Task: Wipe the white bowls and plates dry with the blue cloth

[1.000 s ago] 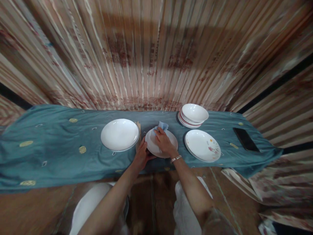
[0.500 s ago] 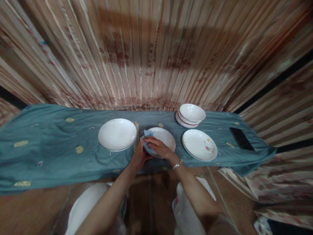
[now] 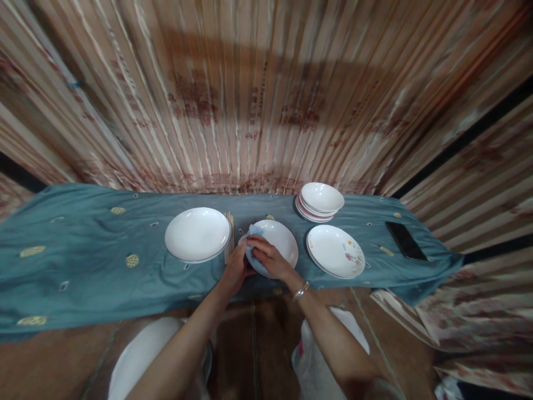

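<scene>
One large white plate, apparently stacked on another, sits leftmost in the row on the teal tablecloth. Just to its right lies a bundle of thin wooden sticks, long axis running away from the person.

Left hand: positioned at the near end of the bundle, fingers closed on the left edge of the white dish. The fingers under the rim are partly hidden.

White dish: located in front of the person, between the sticks and the floral plate. It lies to the right of the left fingers and directly below the right fingers. Its outline is roughly round, so no long axis can be assigned. The left hand is at its rim; the right hand is over its inner face.

Blue cloth: bunched against the left part of the dish, close to the left thumb. Right hand: fingers curled onto the cloth; a silver-coloured bracelet encircles the wrist.

Further right: a stack of bowls at the rear, the floral plate in front, then a dark phone.

Markings: the curtain carries small vertical characters, too blurred to read. No brand is legible.
</scene>
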`<state>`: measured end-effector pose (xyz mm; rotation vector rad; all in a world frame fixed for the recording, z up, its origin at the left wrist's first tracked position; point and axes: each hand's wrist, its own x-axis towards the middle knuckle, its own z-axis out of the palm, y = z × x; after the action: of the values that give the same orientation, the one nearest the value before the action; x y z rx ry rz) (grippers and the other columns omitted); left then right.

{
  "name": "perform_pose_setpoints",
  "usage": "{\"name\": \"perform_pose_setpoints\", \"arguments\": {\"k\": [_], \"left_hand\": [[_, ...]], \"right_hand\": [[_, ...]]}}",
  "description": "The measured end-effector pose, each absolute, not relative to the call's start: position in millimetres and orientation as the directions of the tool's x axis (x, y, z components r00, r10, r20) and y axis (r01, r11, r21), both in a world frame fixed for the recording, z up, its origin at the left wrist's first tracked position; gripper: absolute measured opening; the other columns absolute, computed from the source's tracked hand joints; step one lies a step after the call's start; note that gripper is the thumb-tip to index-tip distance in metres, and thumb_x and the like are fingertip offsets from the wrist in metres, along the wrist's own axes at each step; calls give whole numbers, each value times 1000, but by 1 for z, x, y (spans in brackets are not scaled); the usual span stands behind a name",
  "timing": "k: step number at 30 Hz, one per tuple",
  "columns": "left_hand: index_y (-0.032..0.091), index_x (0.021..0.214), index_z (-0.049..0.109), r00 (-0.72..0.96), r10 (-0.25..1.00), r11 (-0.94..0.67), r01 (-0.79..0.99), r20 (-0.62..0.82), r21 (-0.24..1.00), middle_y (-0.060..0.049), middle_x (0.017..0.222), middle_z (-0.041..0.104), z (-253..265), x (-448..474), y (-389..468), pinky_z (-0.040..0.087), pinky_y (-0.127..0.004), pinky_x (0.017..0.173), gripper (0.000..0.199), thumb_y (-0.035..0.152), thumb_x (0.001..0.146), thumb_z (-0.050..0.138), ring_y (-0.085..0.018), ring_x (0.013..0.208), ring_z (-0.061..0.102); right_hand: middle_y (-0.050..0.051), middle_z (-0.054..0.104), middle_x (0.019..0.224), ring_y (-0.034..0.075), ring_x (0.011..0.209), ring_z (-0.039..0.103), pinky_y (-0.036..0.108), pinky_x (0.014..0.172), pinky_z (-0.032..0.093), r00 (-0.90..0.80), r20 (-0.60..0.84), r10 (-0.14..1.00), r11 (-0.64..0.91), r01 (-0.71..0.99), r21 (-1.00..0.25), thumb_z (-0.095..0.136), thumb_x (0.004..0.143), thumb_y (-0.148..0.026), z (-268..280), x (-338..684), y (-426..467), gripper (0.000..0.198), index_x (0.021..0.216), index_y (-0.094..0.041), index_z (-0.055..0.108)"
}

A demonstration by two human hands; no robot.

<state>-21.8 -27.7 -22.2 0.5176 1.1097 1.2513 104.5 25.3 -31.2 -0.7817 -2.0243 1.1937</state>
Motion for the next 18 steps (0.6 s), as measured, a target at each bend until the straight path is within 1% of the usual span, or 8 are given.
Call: {"name": "perform_pose_setpoints", "arguments": {"k": [2,4,7,10,12,14,18], "left_hand": [[31,141,49,-88,932,276,-461,-353,844,-10,143,52,-20,-21,-30,59,-39,72,58,42,85,62,-33,121,55],[34,142,47,-103,943,244,-438,-317,865,-6,150,45,-16,-21,-32,60,-37,71,65,30,81,67,-33,125,52],[34,144,45,-94,956,217,-404,-277,889,-4,154,40,-8,-21,-35,60,-36,69,71,25,78,67,-33,123,53],[32,148,40,-80,957,228,-381,-277,896,-6,150,46,-4,-20,-36,60,-37,68,75,24,78,66,-31,115,58],[31,149,38,-86,954,235,-372,-286,898,-8,146,51,-5,-20,-35,60,-38,68,77,23,77,65,-31,110,60],[31,148,39,-105,951,236,-368,-292,900,-8,141,55,-6,-20,-34,60,-38,67,78,24,76,67,-30,105,62],[32,146,43,-143,943,231,-375,-302,898,-8,132,60,-9,-19,-33,59,-37,65,77,25,74,69,-30,101,62]], "right_hand": [[6,53,139,17,132,47,36,116,31,-576,248,779,419,183,-889,46,91,-16,-32,102,33,41,128,-25,62],[6,51,140,17,133,45,36,116,31,-544,270,794,436,202,-877,46,91,-17,-33,102,41,42,129,-25,61],[7,51,137,18,130,47,36,114,34,-486,320,814,470,226,-853,46,89,-17,-34,104,53,43,129,-25,62],[8,52,136,18,127,48,37,111,38,-397,360,844,483,272,-832,45,88,-17,-36,111,66,45,129,-25,61],[9,51,137,20,126,49,39,111,38,-319,359,877,458,329,-826,44,88,-17,-39,118,73,46,130,-23,60],[11,50,139,22,125,50,43,111,38,-249,339,907,414,379,-828,43,87,-17,-43,127,79,47,130,-20,59],[15,50,137,25,125,51,47,109,40,-170,319,932,361,433,-826,43,85,-16,-56,141,81,47,130,-16,59]]}}
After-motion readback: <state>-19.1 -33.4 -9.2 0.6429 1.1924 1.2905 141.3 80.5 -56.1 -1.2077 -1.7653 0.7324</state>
